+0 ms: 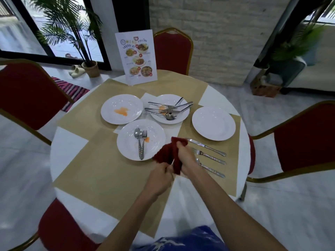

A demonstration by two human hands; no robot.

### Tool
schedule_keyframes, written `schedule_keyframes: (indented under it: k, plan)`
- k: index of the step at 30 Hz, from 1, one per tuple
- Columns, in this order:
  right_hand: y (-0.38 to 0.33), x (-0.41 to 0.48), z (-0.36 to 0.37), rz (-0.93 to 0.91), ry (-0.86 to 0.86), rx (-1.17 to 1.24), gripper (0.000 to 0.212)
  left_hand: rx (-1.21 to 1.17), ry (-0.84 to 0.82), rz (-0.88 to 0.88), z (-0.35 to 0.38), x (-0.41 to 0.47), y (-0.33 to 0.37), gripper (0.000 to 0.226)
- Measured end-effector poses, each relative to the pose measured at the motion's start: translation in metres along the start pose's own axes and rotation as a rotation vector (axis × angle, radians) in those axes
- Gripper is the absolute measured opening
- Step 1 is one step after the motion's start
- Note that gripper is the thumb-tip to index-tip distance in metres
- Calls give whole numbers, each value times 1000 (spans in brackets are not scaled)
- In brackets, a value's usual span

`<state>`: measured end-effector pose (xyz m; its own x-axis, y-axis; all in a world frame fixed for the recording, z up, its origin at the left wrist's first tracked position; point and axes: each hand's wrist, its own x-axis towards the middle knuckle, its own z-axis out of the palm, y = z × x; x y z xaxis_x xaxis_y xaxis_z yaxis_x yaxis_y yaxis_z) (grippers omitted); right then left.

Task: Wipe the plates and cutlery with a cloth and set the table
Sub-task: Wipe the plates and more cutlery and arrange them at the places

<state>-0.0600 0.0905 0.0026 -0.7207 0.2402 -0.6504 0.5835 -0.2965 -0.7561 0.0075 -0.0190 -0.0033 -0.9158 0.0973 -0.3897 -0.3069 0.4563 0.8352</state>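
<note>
Both forearms reach from the frame's bottom to centre | right hand [183, 154] fisted round dark red cloth [169, 151], long axis up-down in frame, at the nearest plate's [126, 151] right rim | left hand [160, 172] curled just below, pinching a thin utensil [172, 162] slanting into the cloth

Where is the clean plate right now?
In the head view, the clean plate sits on the right, on a placemat, just beyond the knife and to the right of the plate piled with cutlery.
</note>
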Motion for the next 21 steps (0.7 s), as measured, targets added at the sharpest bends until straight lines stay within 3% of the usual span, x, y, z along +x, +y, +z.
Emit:
schedule_keyframes:
  k: [3,8,11,16,18,21]
  plan:
    - [-13,12,-12,4,121,34,38,-3,-29,-25,-4,-9,1,26]
    - [13,-26,-6,-101,-63,-276,30,63,77,44,-4,-4,6,23]
    - [3,-20,-20,-178,24,-321,28,41,27,57,-7,-11,5,26]
    - [-25,4,-68,-69,241,174,28,-55,44,-1,-14,-21,0,27]
    - [-16,6,-79,12,153,300,37,-297,61,-122,-18,-19,3,26]
    - [10,-13,-62,91,-3,334,48,-597,-42,-298,-14,-14,15,27]
